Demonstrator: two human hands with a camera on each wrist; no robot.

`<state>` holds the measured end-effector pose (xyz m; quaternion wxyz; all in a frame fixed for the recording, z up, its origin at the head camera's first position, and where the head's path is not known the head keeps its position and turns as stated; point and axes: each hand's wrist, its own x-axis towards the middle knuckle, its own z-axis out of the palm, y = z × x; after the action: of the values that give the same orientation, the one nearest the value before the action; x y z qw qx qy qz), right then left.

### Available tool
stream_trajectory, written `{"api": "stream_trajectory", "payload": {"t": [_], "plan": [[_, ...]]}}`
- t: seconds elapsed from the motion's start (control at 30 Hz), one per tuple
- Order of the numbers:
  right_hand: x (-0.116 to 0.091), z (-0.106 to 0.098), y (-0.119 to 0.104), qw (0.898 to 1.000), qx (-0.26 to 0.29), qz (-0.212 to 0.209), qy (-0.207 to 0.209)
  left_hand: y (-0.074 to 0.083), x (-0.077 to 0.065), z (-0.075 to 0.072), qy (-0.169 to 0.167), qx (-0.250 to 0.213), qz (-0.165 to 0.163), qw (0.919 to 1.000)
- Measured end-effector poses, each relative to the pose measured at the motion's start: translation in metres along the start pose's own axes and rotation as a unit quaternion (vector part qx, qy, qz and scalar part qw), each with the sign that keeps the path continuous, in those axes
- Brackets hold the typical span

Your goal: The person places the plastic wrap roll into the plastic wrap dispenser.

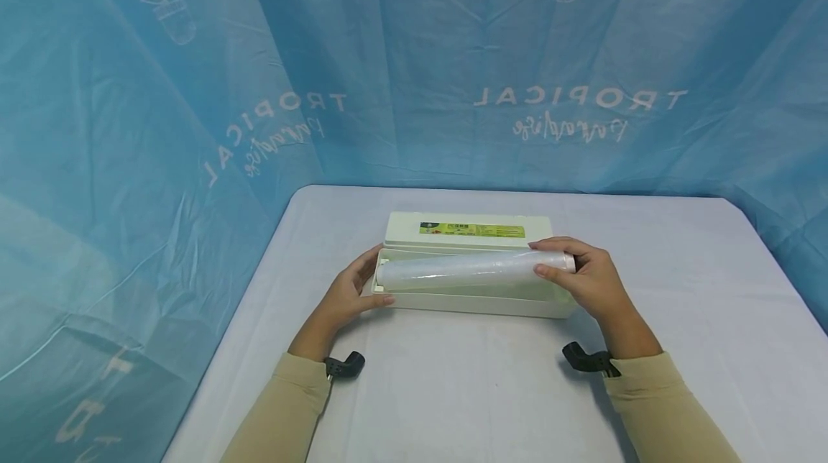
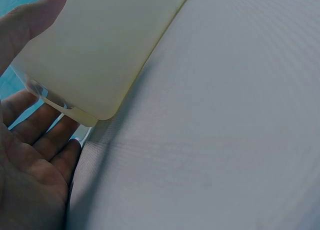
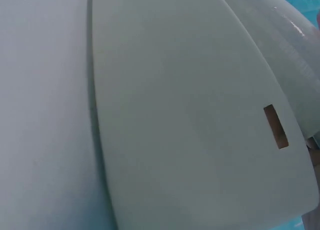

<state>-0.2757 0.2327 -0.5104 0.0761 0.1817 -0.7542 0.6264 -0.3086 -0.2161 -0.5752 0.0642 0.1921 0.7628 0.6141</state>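
Observation:
A long pale cling film box [image 1: 479,304] lies on the white table with its lid [image 1: 404,228] folded back to the far side. Inside it, a shiny roll of cling film [image 1: 459,269] slants, its left end down in the box and its right end raised. My right hand [image 1: 591,280] grips that raised end between thumb and fingers. Around the box's left end, my left hand [image 1: 343,298] holds with the thumb on the front wall and the fingers behind. In the right wrist view, the box's front wall [image 3: 190,115] hides most of the right hand.
A yellow-green label [image 1: 472,230] is on the lid. The white cloth-covered table [image 1: 453,391] extends around the box. Blue printed curtains [image 1: 420,53] hang behind and to the left. Each wrist carries a black camera mount [image 1: 346,366].

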Motion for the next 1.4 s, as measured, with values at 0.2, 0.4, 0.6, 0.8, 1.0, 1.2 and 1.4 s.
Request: {"api": "stream_trajectory", "payload": {"t": [0.2, 0.4, 0.6, 0.8, 1.0, 1.2, 1.4], "plan": [[0.003, -0.005, 0.000, 1.000, -0.020, -0.011, -0.020, -0.001, 0.000, 0.000, 0.001, 0.004, 0.004, 1.0000], [0.003, -0.008, -0.001, 0.999, -0.037, 0.009, -0.023, 0.001, 0.000, 0.000, 0.003, 0.009, -0.004, 0.9999], [0.002, -0.009, 0.001, 0.998, -0.045, 0.030, -0.022, 0.003, 0.000, 0.000, 0.005, 0.012, -0.012, 0.9998], [0.002, -0.010, 0.003, 0.998, -0.047, 0.031, -0.027, 0.004, -0.001, 0.000, 0.005, 0.008, -0.016, 0.9998], [0.002, -0.012, 0.006, 0.996, -0.074, 0.035, -0.022, 0.005, -0.001, 0.000, 0.005, 0.012, -0.015, 0.9998], [0.001, -0.013, 0.008, 0.995, -0.095, 0.029, -0.030, 0.006, -0.002, 0.000, 0.006, 0.013, -0.019, 0.9997], [0.001, -0.014, 0.008, 0.992, -0.117, 0.021, -0.036, 0.005, -0.001, 0.000, 0.005, 0.009, -0.015, 0.9998]]}}
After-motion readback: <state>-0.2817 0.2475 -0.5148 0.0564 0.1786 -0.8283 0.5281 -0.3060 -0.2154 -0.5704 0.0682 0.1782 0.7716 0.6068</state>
